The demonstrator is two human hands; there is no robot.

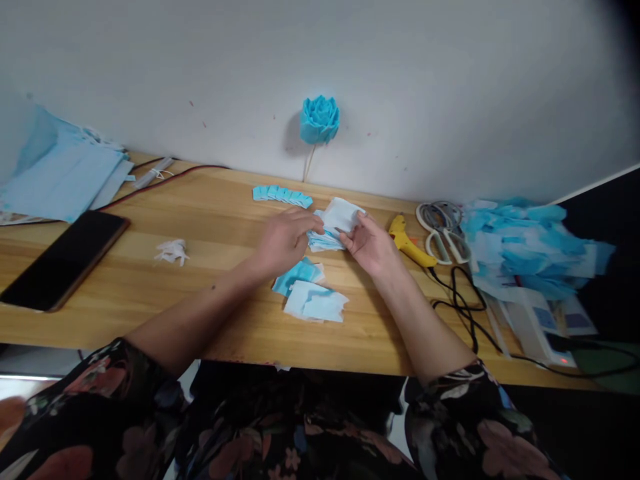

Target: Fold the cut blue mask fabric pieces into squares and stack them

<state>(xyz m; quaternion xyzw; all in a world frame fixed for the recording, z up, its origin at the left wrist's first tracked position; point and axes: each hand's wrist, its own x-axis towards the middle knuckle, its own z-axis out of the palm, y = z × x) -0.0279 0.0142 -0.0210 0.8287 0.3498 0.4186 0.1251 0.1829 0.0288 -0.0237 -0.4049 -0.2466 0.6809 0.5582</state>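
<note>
My right hand [371, 243] grips a pale piece of mask fabric [341, 215] between thumb and fingers. Bent inward, the fingers of my left hand [284, 241] meet the left edge of the light-blue and white mask fabric pieces [323, 243] just under it; their tips are partly hidden. Closer to me lie more cut pieces, a blue one [299, 275] and a whitish one [316, 301] with ragged edges. Behind my left hand is a row of small folded blue pieces [283, 195]. A blue fabric flower [320, 120] on a thin stem leans against the wall.
On the right are a yellow glue gun [411, 243] with a black cord, scissors [447, 247], a heap of blue scraps [525, 243] and a white power strip [537, 327]. Leftward lie a phone [65, 260], face masks [65, 173] and a white scrap [172, 251].
</note>
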